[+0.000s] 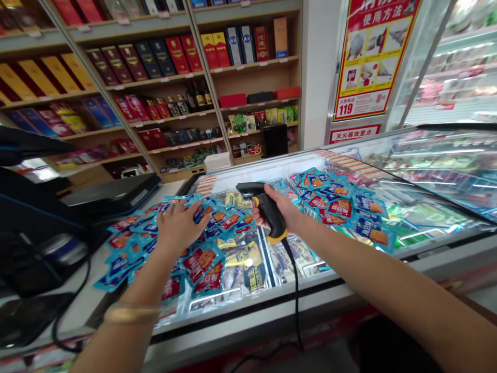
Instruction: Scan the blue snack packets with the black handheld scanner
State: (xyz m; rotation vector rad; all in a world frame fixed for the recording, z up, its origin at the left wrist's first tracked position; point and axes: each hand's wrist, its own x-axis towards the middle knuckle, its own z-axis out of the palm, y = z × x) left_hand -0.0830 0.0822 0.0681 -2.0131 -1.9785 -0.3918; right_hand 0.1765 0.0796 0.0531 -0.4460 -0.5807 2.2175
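Observation:
My right hand (285, 207) is closed around the grip of a black and yellow barcode scanner (274, 215), its head pointing left and its cable hanging down over the freezer's front. My left hand (180, 223) is spread with fingers apart, on or just over a pile of small blue and red snack packets (135, 233); whether it touches them I cannot tell. The packets lie on the glass top of a chest freezer (248, 305). A second pile of the same snack packets (337, 202) lies to the right, past the scanner.
Dark checkout equipment (34, 207) stands at the left, next to a flat black device (116, 191). Yellow packages show through the glass. Behind are shelves (166, 77) of boxed goods, a red and yellow poster (376, 57), and a glass-fronted cabinet (454, 67) at the right.

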